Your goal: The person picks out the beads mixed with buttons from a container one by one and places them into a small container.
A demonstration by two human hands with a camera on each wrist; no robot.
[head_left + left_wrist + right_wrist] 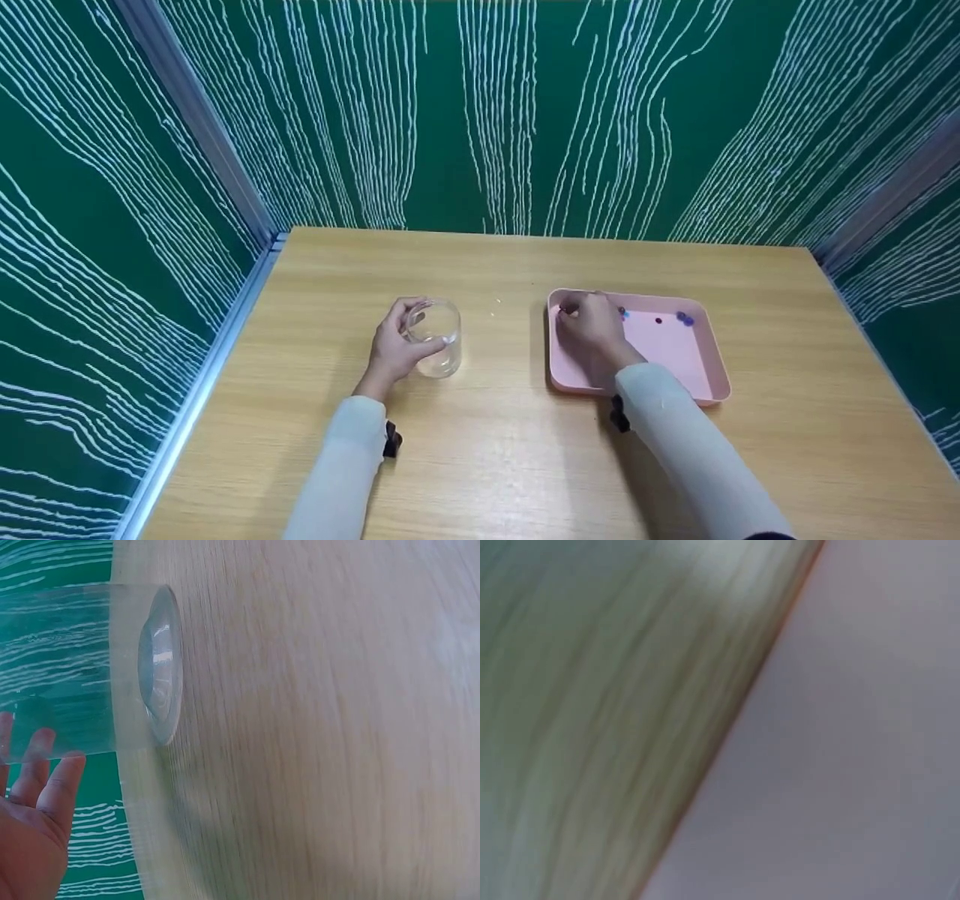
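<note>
1. Wooden counter [510, 450] walled by green panels [480, 112] with white wavy lines.
2. Clear glass [435, 337] upright left of centre, apparently empty, gripped by left hand [394, 349] with fingers curled round it.
3. Pink tray [705, 375] to the right, holding small blue and dark beads [684, 319] near its far edge.
4. Right hand [592, 330] down in tray's near-left part, hiding what lies beneath; grip cannot be told.

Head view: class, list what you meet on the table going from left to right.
Left hand → glass → right hand → blue beads → tray's right rim.
</note>
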